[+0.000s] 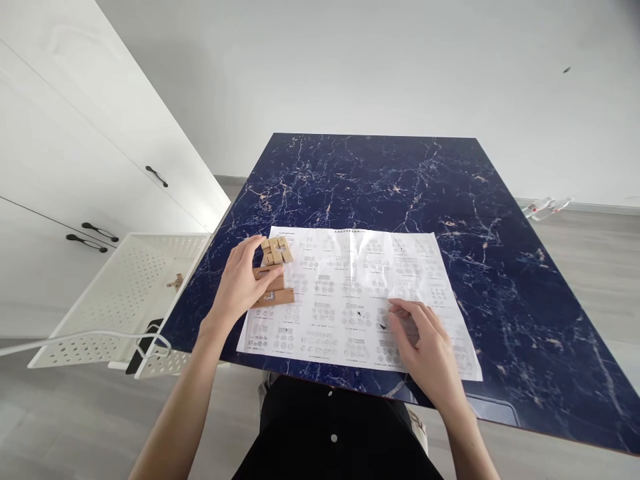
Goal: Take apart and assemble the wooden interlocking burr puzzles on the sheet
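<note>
"One worktop (380, 180), dark blue, pale veining. Next in size?"

"One white perforated tray (100, 287), to the left of the worktop, set lower. Then one printed sheet (333, 287), creased, lying flat near the worktop's front edge, long side running left to right."

"Hands?"

"Two. Right hand (425, 333): on or just above the sheet's right part, fingers loosely curled, grip slack, nothing seen in it. Left hand (243, 273): at the sheet's left edge, grip part-way open, fingertips at the far left corner of the upper wooden cluster, thumb laid across the middle piece. Whether it pinches either, cannot tell."

"Wooden items, with bearing?"

"Three on the sheet's left side, stacked near to far. Upper wooden cluster (278, 251): several notched parts fitted together, slightly askew. Lower wooden bar (279, 297): notched, long axis left to right, right end angled a little away from the wearer. Middle wooden piece (276, 279): partly covered by the thumb, roughly parallel to the bar."

"Smallest?"

"One small wooden piece (176, 283), in the tray."
</note>
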Demonstrator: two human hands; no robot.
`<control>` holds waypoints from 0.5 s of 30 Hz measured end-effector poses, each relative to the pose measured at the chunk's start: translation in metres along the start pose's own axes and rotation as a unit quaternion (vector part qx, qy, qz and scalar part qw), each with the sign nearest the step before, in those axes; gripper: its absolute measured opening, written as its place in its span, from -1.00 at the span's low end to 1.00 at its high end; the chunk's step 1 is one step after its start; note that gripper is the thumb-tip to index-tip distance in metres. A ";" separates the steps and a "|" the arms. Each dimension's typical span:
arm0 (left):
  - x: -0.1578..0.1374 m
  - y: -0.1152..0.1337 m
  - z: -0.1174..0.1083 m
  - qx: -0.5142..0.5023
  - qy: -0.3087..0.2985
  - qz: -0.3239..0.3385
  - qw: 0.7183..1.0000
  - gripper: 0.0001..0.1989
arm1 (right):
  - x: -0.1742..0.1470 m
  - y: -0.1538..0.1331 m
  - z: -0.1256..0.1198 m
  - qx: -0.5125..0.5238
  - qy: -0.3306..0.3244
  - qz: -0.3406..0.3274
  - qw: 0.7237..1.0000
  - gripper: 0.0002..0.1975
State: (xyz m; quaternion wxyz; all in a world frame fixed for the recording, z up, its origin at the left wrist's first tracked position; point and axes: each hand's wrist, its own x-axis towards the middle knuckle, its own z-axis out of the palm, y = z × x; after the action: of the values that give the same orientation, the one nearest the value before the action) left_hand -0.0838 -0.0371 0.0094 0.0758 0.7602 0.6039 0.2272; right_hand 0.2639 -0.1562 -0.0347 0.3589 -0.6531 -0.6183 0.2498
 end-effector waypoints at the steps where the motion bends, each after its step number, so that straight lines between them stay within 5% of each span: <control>1: 0.007 0.000 0.001 0.004 -0.019 -0.004 1.000 -0.30 | 0.000 0.000 0.000 0.001 0.000 -0.001 1.000 -0.76; 15: 0.048 0.001 0.000 0.018 -0.119 -0.029 0.992 -0.33 | 0.001 -0.002 -0.001 -0.002 0.000 -0.010 1.000 -0.77</control>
State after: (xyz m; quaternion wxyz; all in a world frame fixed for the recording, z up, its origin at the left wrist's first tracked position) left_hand -0.0746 0.0088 0.0218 0.1398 0.7654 0.6162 0.1219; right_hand 0.2633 -0.1558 -0.0328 0.3599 -0.6480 -0.6250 0.2450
